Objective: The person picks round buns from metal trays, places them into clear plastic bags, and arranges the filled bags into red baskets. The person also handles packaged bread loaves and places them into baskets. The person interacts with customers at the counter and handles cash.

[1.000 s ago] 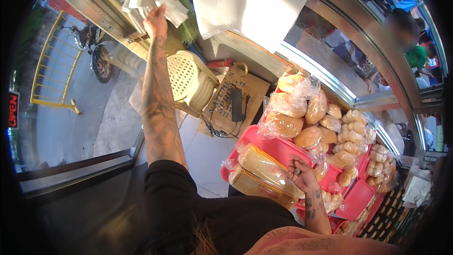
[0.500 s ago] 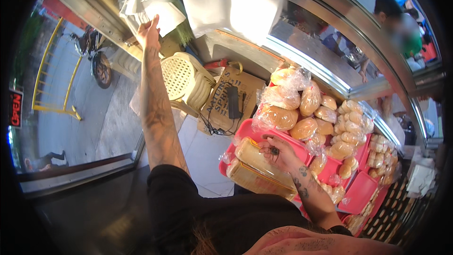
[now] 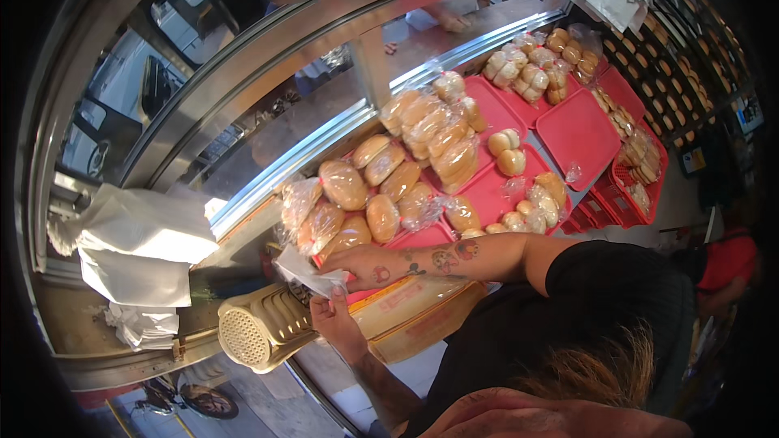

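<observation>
My left hand [image 3: 336, 321] pinches the edge of a small white bag [image 3: 302, 273], paper or thin plastic, near the front end of the bread display. My right hand [image 3: 350, 264], on the tattooed forearm, meets the same bag from the other side. Its fingers are hidden behind or inside the bag. Just beyond the hands lie plastic-wrapped loaves [image 3: 344, 185] on pink trays [image 3: 418, 237]. Under my right forearm is a long yellowish wrapped block [image 3: 418, 316], perhaps a loaf or cake.
Stacked cream plastic stools [image 3: 251, 332] stand left of the hands. White sheets or bags [image 3: 134, 227] hang beyond them. A metal-framed glass window [image 3: 284, 162] runs along the far side, with people outside. A rack of buns [image 3: 661, 57] stands at far right.
The view has turned to the right. My left hand has come back from the hanging white bags with one of them. My right hand has left the wrapped block and joined it at the bag.
</observation>
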The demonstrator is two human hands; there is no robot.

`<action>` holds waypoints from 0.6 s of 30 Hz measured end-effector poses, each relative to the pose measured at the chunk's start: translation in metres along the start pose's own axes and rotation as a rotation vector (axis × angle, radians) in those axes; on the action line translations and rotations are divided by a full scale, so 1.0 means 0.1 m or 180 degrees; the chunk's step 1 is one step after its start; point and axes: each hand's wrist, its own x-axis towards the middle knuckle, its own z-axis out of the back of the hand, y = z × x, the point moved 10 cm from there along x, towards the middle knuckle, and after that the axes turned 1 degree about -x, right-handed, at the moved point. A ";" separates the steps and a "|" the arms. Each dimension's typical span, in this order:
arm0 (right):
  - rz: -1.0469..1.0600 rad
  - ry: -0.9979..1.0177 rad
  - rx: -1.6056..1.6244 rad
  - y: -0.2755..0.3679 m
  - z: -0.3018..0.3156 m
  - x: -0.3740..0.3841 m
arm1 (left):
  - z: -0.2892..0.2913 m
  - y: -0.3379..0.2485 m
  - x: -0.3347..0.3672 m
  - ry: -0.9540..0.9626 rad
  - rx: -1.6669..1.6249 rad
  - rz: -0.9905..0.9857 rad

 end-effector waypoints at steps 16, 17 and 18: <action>-0.2252 -0.1539 0.0868 -1.37 3.68 -4.19 | -4.06 0.94 -1.37 0.2650 0.2038 0.0698; -0.2033 -0.1698 0.1193 -1.37 3.82 -4.27 | -4.14 1.04 -1.33 0.2483 0.1729 0.1007; -0.2069 -0.1890 0.1447 -1.41 3.98 -4.39 | -4.23 1.13 -1.31 0.2319 0.1319 0.1232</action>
